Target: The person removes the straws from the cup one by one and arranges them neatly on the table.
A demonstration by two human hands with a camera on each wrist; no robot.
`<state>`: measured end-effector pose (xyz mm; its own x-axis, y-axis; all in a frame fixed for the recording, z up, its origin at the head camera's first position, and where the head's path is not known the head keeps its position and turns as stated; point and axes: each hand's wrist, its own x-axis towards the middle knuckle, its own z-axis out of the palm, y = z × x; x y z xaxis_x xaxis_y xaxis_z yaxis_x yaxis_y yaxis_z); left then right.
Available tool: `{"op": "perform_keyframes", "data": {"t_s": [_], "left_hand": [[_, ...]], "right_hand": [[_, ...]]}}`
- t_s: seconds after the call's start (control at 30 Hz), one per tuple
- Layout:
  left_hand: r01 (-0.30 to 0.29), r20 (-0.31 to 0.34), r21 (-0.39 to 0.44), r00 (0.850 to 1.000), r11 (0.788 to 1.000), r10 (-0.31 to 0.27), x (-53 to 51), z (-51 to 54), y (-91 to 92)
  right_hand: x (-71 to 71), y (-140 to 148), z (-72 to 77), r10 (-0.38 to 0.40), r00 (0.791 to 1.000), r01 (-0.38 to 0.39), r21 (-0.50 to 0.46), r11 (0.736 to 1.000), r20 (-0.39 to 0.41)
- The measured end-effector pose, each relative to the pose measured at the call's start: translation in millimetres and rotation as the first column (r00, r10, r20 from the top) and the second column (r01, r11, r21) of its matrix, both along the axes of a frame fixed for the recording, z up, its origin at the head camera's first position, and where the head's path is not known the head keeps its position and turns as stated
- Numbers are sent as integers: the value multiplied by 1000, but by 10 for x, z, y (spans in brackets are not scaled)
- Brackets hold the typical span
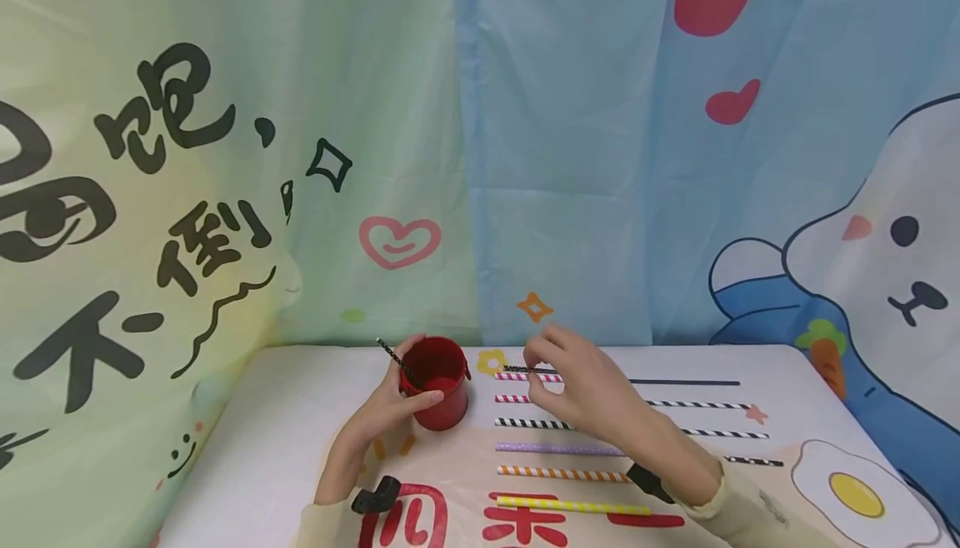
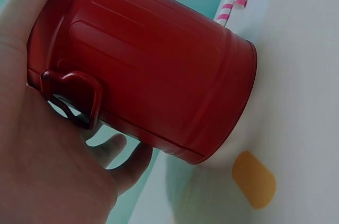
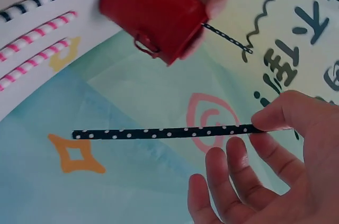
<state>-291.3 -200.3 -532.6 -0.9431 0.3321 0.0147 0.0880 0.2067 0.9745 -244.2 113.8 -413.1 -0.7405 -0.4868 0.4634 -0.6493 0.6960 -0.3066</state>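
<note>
My left hand [image 1: 381, 411] grips a small red metal bucket [image 1: 452, 408] around its side, thumb near the rim. In the left wrist view the bucket [image 2: 153, 70] fills much of the frame, its wire side handle close to the palm. One black straw with white dots [image 3: 228, 38] leans inside the bucket and sticks out past the rim. To the right of the bucket, my right hand [image 1: 588, 390] pinches another black straw with white dots [image 3: 164, 133] by one end between thumb and index finger. The other fingers spread loosely below it.
Paper straws lie in rows on the white table: pink-striped [image 1: 512, 399], black-striped [image 1: 525, 423], purple [image 1: 555, 448], orange-striped [image 1: 562, 473] and yellow [image 1: 573, 504]. A plain dark straw [image 1: 686, 382] and a dotted one [image 1: 753, 461] lie farther right. A printed curtain [image 1: 555, 156] hangs behind.
</note>
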Motion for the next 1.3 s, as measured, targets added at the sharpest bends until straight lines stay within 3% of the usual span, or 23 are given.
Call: {"op": "perform_keyframes", "data": {"t_s": [0.2,0.43,0.8,1.13,1.3], "left_hand": [[6,-4,0,1000,1000,-6,-2,-3,0],[8,-3,7,1000,1000,-8,0,0,-1],[9,-3,14,1000,1000,-9,-3,-8,-3],[5,-2,13,1000,1000,-5,-14,-22,-14],[11,-5,14,1000,1000,-11,-16,-19,-14]], "right_hand": [[102,97,-121,-16,988,41,160,986,-151],[254,172,-210,-52,987,102,345,933,-151],[418,316,-478,-146,987,160,437,885,-65],[498,579,-545,-225,971,234,487,841,-78],[513,763,-568,-253,965,252,479,841,-64]]}}
